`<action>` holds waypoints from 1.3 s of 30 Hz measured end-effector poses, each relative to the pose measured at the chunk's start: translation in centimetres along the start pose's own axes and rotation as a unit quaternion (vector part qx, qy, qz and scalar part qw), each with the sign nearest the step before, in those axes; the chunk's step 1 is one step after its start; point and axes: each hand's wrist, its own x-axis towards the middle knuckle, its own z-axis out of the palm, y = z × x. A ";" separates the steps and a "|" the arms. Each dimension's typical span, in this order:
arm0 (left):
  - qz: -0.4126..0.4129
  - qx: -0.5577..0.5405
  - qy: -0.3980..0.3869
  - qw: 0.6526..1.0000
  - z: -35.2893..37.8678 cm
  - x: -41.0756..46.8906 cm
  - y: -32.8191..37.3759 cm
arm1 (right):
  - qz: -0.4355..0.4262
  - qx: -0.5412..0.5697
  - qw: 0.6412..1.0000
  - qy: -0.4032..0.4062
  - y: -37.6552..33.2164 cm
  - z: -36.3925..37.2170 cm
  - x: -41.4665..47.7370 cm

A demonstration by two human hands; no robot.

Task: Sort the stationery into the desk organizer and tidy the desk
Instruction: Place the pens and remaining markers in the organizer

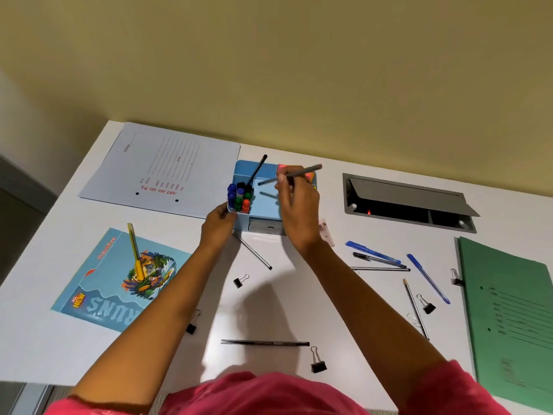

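My right hand (294, 205) is up over the blue desk organizer (263, 205), fingertips pinched on a grey pen (290, 174) that lies almost level above the wide empty compartment; I hold it near its middle so I can tip the left end down and drop it in upright. My left hand (220, 221) is at the organizer's near-left corner with the fingers curled against its wall, gripping no separate item, which I judge is there to steady the box so it does not slide when the pen goes in. The left compartment already holds a bunch of markers (239, 196) standing with caps up, and a black pen (258, 170) leans out of the far-left slot. Most of the sorting is still ahead: a thin pen (253, 250) lies on the white desk (299, 295) just near of the organizer, a dark ruler-like strip (264, 343) sits nearer me, binder clips (241, 281) are scattered about, and a cluster of blue pens (374, 253) and a pencil (416, 310) waits to the right. A yellow pen (136, 253) rests on the blue booklet (119, 280) at left, and the green folder (508, 319) lies at the right edge.
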 end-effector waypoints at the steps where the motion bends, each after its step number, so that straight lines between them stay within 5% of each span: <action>1: -0.002 -0.004 -0.002 1.000 0.0 0.0 0.0 | -0.001 -0.003 1.000 -0.015 -0.1 0.8 0.7; 12: -0.030 -0.001 -0.029 0.999 -1.0 0.6 -0.6 | 0.006 -0.093 0.991 -0.095 1.9 4.0 3.1; 21: -0.041 -0.008 -0.009 0.999 -1.0 1.4 -1.3 | -0.037 0.012 0.998 0.055 1.6 1.5 -2.5; 25: -0.050 -0.005 0.001 0.999 -1.1 1.7 -1.3 | 0.011 -0.004 0.998 -0.055 4.1 2.8 -7.9; 30: -0.051 -0.004 -0.004 0.999 -1.2 1.7 -1.3 | 0.046 -0.178 0.969 -0.168 7.8 4.3 -11.1; 39: -0.031 0.007 -0.016 0.999 -1.3 1.6 -1.4 | 0.029 -0.332 0.911 -0.243 9.0 3.5 -11.4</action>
